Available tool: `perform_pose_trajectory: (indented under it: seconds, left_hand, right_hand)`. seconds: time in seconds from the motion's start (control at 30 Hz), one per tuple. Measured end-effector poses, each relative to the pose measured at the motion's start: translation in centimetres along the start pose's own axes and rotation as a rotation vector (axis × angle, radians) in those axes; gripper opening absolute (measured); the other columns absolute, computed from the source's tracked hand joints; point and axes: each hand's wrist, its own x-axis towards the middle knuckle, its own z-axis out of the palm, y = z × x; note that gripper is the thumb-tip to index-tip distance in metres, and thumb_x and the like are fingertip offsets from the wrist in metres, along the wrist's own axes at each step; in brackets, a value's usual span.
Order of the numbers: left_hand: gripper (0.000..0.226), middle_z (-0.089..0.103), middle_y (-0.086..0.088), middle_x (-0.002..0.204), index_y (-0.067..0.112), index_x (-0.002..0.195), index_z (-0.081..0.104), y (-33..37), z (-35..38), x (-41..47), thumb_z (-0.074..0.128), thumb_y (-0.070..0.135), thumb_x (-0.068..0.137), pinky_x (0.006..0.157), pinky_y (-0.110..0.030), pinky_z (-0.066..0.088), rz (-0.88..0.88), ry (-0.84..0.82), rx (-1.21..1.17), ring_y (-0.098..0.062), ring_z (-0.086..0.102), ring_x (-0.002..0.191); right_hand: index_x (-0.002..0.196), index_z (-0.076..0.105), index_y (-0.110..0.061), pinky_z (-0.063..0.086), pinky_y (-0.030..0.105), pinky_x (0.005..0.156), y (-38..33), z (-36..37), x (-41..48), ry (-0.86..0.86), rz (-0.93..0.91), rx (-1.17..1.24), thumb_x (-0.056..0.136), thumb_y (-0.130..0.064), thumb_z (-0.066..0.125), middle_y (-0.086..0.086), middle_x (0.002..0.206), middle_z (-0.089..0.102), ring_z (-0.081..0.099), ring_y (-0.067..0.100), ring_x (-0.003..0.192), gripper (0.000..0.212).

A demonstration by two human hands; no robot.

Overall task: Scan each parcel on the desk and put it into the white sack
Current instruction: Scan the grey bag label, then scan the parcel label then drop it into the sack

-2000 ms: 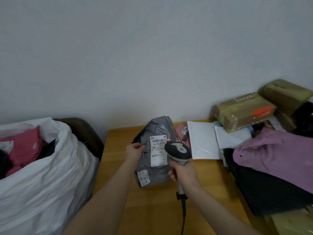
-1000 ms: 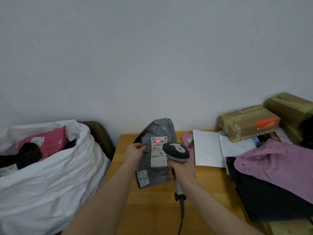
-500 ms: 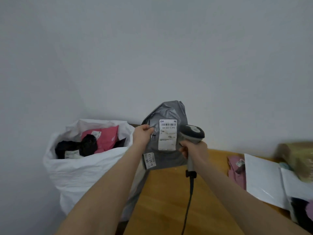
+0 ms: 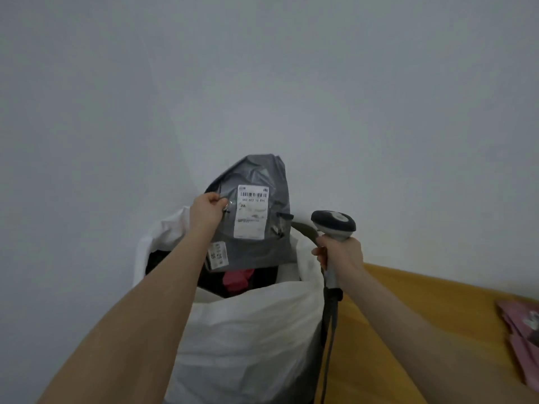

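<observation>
A grey plastic parcel (image 4: 256, 249) with a white barcode label hangs upright over the open mouth of the white sack (image 4: 248, 339). My left hand (image 4: 207, 212) pinches the parcel's left edge. To its right, my right hand (image 4: 341, 256) grips the handle of a grey barcode scanner (image 4: 334, 225), whose cable drops down beside the sack. Inside the sack a pink parcel (image 4: 237, 279) and dark parcels show below the grey one.
The wooden desk (image 4: 408, 330) runs along the right, its left edge next to the sack. A pink parcel (image 4: 522, 342) lies at the desk's far right. A dark curved chair back (image 4: 304, 230) shows behind the sack. A plain wall fills the background.
My left hand has carried the grey parcel leftward off the desk to above the sack's opening. The scanner moved left with my right hand and its red light no longer falls on the label.
</observation>
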Motion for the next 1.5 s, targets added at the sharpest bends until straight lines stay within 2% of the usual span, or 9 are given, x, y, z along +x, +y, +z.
perform_pose_trajectory:
  seconds: [0.13, 0.23, 0.33, 0.53, 0.93, 1.1, 1.27, 1.4, 1.5]
  left_hand:
    - [0.032, 0.066, -0.015, 0.116, 0.004, 0.117, 0.065, -7.7, 2.3, 1.3, 0.062, 0.020, 0.090, 0.085, -0.030, 0.044, -0.125, -0.274, 0.268, -0.030, 0.060, 0.107]
    - [0.046, 0.058, -0.019, 0.125, 0.002, 0.125, 0.054, -9.9, 4.2, 1.3, 0.063, 0.026, 0.087, 0.086, -0.035, 0.045, -0.189, -0.383, 0.417, -0.034, 0.055, 0.112]
    - [0.054, 0.050, -0.021, 0.130, 0.002, 0.129, 0.046, -8.1, 6.4, 1.6, 0.061, 0.030, 0.085, 0.093, -0.045, 0.047, -0.067, -0.383, 0.542, -0.038, 0.048, 0.119]
    - [0.046, 0.045, -0.017, 0.133, 0.011, 0.133, 0.044, -0.3, 13.5, -1.8, 0.053, 0.022, 0.090, 0.096, -0.041, 0.044, 0.221, -0.505, 0.502, -0.033, 0.046, 0.122]
    - [0.047, 0.045, -0.011, 0.135, 0.015, 0.136, 0.045, 11.3, 31.0, -21.8, 0.056, 0.025, 0.092, 0.094, -0.037, 0.048, 0.518, -0.947, 0.413, -0.027, 0.052, 0.117]
    - [0.050, 0.046, -0.010, 0.136, 0.016, 0.137, 0.045, 15.7, 37.8, -30.8, 0.056, 0.029, 0.090, 0.098, -0.035, 0.044, 0.535, -1.061, 0.429, -0.026, 0.052, 0.119]
    - [0.042, 0.059, -0.010, 0.127, 0.009, 0.127, 0.056, 20.0, 44.4, -38.2, 0.061, 0.027, 0.089, 0.088, -0.028, 0.044, 0.456, -1.135, 0.361, -0.025, 0.057, 0.114]
    - [0.058, 0.050, -0.008, 0.138, 0.011, 0.138, 0.044, 22.8, 49.8, -42.2, 0.062, 0.037, 0.089, 0.103, -0.036, 0.041, 0.427, -1.167, 0.339, -0.023, 0.050, 0.124]
    - [0.064, 0.045, -0.012, 0.141, 0.009, 0.140, 0.039, 25.5, 53.5, -44.5, 0.064, 0.037, 0.089, 0.103, -0.035, 0.040, 0.447, -1.176, 0.294, -0.025, 0.046, 0.127]
  right_hand:
    - [0.077, 0.063, 0.001, 0.044, 0.028, 0.050, 2.0, 1.5, 0.7, 0.045, 0.074, 0.000, 0.084, -0.002, 0.062, 0.016, 0.067, 0.068, 0.053, 0.018, 0.049, 0.007]
    - [0.078, 0.063, 0.002, 0.043, 0.027, 0.048, 3.2, 1.6, 1.2, 0.101, 0.115, -0.008, 0.083, -0.001, 0.061, 0.017, 0.068, 0.068, 0.052, 0.017, 0.047, 0.007]
    - [0.076, 0.063, 0.005, 0.041, 0.025, 0.044, 3.8, 1.0, 1.4, 0.130, 0.132, 0.007, 0.081, 0.001, 0.061, 0.014, 0.061, 0.065, 0.050, 0.015, 0.042, 0.007]
    - [0.074, 0.064, 0.003, 0.044, 0.029, 0.049, 3.8, -3.2, 1.1, 0.265, 0.151, 0.028, 0.083, -0.001, 0.063, 0.014, 0.062, 0.066, 0.051, 0.019, 0.046, 0.010]
    - [0.072, 0.064, -0.003, 0.048, 0.032, 0.057, 6.1, -25.9, -2.3, 0.719, 0.198, 0.097, 0.087, -0.008, 0.063, 0.010, 0.063, 0.067, 0.055, 0.018, 0.053, 0.015]
    - [0.069, 0.067, -0.002, 0.051, 0.036, 0.065, 7.4, -37.0, -2.5, 0.801, 0.236, 0.095, 0.079, -0.010, 0.062, 0.010, 0.061, 0.070, 0.059, 0.023, 0.056, 0.013]
    - [0.075, 0.064, -0.002, 0.049, 0.032, 0.060, 7.6, -47.4, -1.0, 0.841, 0.243, 0.204, 0.082, -0.007, 0.061, 0.012, 0.064, 0.069, 0.058, 0.019, 0.056, 0.009]
    - [0.070, 0.062, -0.002, 0.046, 0.030, 0.056, 6.4, -54.8, 0.8, 0.916, 0.208, 0.268, 0.083, -0.007, 0.062, 0.011, 0.062, 0.067, 0.057, 0.020, 0.055, 0.014]
    - [0.068, 0.062, -0.003, 0.046, 0.030, 0.055, 6.3, -59.1, 2.2, 0.931, 0.199, 0.322, 0.083, -0.008, 0.065, 0.012, 0.063, 0.065, 0.057, 0.020, 0.054, 0.017]
